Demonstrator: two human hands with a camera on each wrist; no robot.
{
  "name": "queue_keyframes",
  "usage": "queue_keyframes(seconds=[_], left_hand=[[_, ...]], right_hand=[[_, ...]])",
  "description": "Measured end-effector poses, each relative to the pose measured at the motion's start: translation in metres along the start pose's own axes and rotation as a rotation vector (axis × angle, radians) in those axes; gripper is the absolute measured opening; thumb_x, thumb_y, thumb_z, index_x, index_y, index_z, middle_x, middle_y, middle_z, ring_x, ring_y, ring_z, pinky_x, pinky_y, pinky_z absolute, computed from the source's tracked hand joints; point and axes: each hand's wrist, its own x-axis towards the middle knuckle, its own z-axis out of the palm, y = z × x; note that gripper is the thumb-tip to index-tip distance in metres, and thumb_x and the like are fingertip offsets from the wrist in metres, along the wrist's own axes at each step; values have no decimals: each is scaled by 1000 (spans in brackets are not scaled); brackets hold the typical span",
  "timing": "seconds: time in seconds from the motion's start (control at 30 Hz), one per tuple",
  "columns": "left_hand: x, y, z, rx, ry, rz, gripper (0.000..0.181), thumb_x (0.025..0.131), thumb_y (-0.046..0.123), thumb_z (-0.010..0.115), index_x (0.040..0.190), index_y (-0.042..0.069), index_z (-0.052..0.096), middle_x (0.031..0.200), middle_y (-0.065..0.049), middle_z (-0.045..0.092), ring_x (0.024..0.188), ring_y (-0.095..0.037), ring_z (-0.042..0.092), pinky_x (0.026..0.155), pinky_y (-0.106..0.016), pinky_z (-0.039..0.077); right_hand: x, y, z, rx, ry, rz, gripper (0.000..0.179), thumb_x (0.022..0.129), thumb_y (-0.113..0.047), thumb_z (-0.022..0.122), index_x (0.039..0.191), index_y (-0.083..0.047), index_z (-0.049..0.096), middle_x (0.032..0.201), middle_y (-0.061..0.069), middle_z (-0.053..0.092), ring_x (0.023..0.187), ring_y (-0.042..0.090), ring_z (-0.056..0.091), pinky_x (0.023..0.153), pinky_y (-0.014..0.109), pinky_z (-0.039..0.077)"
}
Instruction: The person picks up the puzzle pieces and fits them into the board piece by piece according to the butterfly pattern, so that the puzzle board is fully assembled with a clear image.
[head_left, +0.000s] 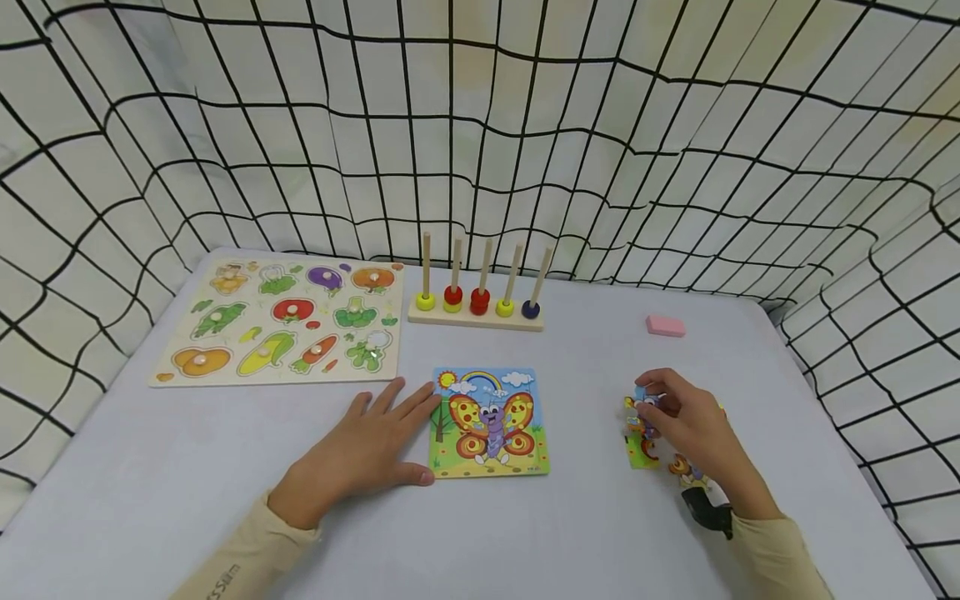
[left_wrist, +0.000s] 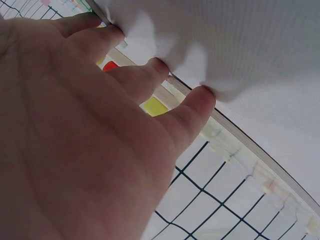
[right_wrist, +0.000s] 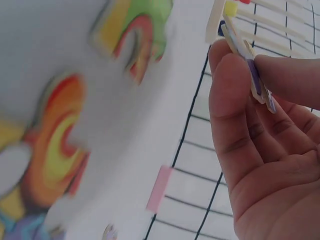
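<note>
The left hand (head_left: 360, 454) lies spread, fingers at the left edge of the butterfly board (head_left: 491, 425); the right hand (head_left: 697, 429) pinches puzzle pieces (right_wrist: 243, 50) above loose pieces (head_left: 640, 455) on the counter (head_left: 585, 525), a pink block (head_left: 666, 326) beyond.

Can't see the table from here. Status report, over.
Left hand touching left edge of butterfly board. Right hand pinching at least one puzzle piece. Loose pieces beside it. Bead stacker beyond board, seemingly out of the way.
</note>
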Motion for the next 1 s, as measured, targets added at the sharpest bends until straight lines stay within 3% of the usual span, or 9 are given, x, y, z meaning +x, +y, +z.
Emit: queue_keyframes(seconds=[0.3, 0.73, 1.0], left_hand=[[0, -1, 0, 5, 1, -3, 103, 87, 54, 86, 167, 12, 38, 175, -9, 30, 159, -50, 19, 119, -76, 22], [0, 0, -2, -2, -2, -6, 103, 87, 53, 87, 167, 12, 38, 175, -9, 30, 159, -50, 19, 119, -76, 21], [0, 0, -1, -9, -3, -4, 103, 87, 54, 86, 167, 12, 38, 175, -9, 30, 159, -50, 19, 119, -77, 20]], right_hand=[[17, -17, 11, 6, -20, -57, 28, 99, 0, 75, 126, -4, 66, 107, 8, 74, 79, 16, 69, 69, 26, 58], [37, -40, 32, 31, -130, -79, 30, 99, 2, 72, 129, -3, 67, 111, 7, 74, 87, 16, 70, 80, 30, 60], [49, -55, 46, 61, -194, -135, 33, 99, 3, 67, 131, 0, 67, 114, 8, 74, 87, 18, 68, 77, 30, 59]])
